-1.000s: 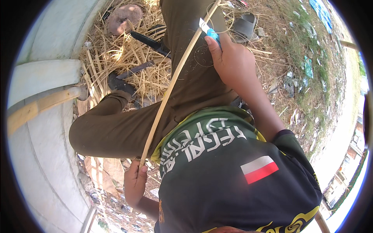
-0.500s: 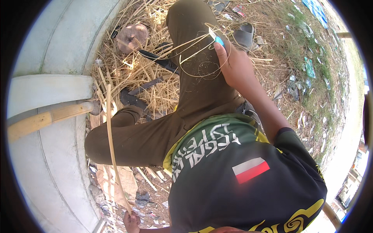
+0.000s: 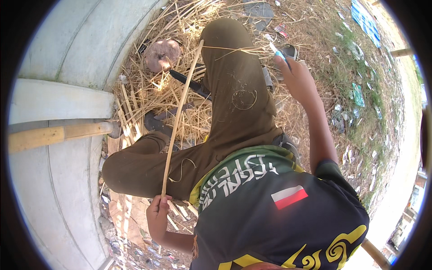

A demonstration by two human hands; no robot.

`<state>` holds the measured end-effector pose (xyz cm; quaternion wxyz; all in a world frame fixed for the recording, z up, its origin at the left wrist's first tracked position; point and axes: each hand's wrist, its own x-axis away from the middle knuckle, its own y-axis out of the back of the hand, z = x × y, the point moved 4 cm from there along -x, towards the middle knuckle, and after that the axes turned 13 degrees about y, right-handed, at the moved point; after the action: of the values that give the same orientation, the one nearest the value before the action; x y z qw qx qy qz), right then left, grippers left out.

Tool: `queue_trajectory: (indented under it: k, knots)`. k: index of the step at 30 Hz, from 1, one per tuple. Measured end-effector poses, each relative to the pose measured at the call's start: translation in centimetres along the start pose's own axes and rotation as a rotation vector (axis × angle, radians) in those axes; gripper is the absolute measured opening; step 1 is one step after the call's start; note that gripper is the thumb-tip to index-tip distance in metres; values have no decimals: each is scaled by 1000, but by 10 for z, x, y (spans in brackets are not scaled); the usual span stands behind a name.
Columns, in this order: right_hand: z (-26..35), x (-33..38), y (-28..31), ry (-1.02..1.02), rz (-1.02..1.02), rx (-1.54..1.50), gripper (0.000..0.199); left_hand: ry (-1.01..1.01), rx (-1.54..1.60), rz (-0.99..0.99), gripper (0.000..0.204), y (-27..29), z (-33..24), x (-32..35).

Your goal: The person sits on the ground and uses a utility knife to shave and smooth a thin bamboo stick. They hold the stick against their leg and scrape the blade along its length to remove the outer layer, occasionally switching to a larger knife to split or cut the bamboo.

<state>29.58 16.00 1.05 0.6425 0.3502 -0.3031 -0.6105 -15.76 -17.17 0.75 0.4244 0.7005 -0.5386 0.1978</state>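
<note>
1. The lower end of a long thin bamboo strip (image 3: 180, 112) is gripped in the closed left hand (image 3: 157, 216); the strip is laid up across the left thigh.
2. A small blue-handled knife (image 3: 278, 53) is pinched in the closed right hand (image 3: 297, 81), raised beside the right knee.

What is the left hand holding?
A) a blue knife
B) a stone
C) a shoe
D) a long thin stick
D: the left hand grips the lower end of a long thin stick that runs up across the knee, while the small blue knife is in the right hand.
</note>
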Motion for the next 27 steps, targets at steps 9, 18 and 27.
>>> queue_trajectory:
  k: [9,18,27]
  knots:
    - [54,37,-5,454,-364,-357,46,-97,128,-107,35,-2,-19,22]
    - [46,24,-21,505,-61,59,52,-200,-96,58,30,-55,-52,-13]
    - [23,55,-44,413,-24,57,44,-134,-90,90,26,-47,-57,-13]
